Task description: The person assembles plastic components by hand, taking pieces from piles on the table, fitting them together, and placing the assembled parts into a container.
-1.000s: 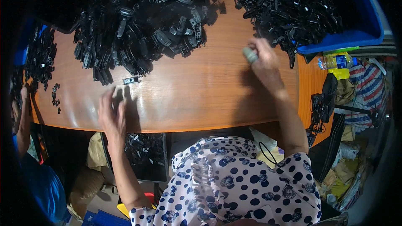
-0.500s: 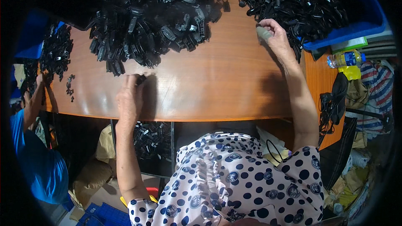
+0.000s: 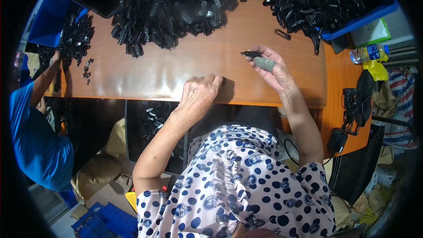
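My right hand [image 3: 274, 71] is above the brown table, pinching a small, narrow black plastic part [image 3: 252, 54] with a pointed end. A grey-green cover [image 3: 264, 64] wraps one of its digits. My left hand [image 3: 199, 91] is at the table's near edge with its fingers curled together, back upward. A dark bit of a small black part [image 3: 223, 79] shows at its fingertips; the rest is hidden. Beyond the hands lies a big heap of black plastic parts [image 3: 172, 15], buckle-like in shape. One loose part [image 3: 282, 34] lies apart near the right heap.
Another heap of black parts [image 3: 315, 4] spills from a blue bin [image 3: 363, 25] at far right. Right of the table are a bottle [image 3: 370, 53] and black cables [image 3: 350, 105]. A co-worker in a blue sleeve [image 3: 39, 141] reaches toward a heap [image 3: 76, 37] at left.
My right hand has come back from the right heap, now with a black part in it. My left hand has moved right, toward the right hand. The view has shifted slightly.
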`<state>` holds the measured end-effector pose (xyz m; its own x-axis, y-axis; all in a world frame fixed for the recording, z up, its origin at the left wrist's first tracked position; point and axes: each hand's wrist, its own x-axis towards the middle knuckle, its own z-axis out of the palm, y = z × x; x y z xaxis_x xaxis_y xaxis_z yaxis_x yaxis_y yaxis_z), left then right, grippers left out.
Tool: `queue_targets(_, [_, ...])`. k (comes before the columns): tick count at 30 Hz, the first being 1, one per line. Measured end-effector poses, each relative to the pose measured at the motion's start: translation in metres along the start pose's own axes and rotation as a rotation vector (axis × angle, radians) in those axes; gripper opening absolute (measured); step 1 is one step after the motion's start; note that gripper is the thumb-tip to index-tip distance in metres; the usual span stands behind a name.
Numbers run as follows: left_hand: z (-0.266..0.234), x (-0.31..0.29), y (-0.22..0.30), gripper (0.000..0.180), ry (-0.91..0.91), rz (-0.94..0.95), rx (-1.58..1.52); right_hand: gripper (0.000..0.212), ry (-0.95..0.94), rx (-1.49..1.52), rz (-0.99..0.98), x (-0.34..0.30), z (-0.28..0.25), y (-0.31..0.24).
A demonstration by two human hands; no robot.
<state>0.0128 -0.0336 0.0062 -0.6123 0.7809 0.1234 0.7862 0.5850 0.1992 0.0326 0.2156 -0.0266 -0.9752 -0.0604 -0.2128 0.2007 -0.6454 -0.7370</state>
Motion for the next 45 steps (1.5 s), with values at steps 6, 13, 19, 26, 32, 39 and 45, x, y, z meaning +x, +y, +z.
queue_targets(6, [0.007, 0.023, 0.020, 0.016, -0.058, -0.065, -0.109, 0.016, 0.055, -0.444, 0.059, -0.016, 0.009, 0.034])
queue_targets(13, [0.030, 0.025, 0.030, 0.024, -0.038, -0.363, -0.843, 0.010, 0.119, -1.138, -0.120, -0.031, 0.024, 0.022])
queue_targets(19, [0.043, 0.027, 0.034, 0.023, 0.123, -0.305, -0.882, 0.017, 0.167, -0.600, -0.100, -0.032, 0.000, 0.023])
queue_targets(26, [0.042, 0.027, 0.034, 0.021, 0.104, -0.252, -0.779, 0.022, 0.071, -0.349, 0.119, -0.043, -0.002, 0.016])
queue_targets(32, [0.041, 0.028, 0.035, 0.021, 0.118, -0.210, -0.774, 0.024, 0.054, -0.238, 0.128, -0.040, -0.008, 0.020])
queue_targets(39, [0.042, 0.024, 0.029, 0.018, 0.146, -0.170, -0.773, 0.021, 0.033, -0.317, 0.135, -0.037, 0.003, 0.016])
queue_targets(45, [0.018, 0.022, 0.027, 0.022, 0.210, -0.041, -0.566, 0.018, -0.048, -0.478, 0.349, -0.029, 0.006, 0.001])
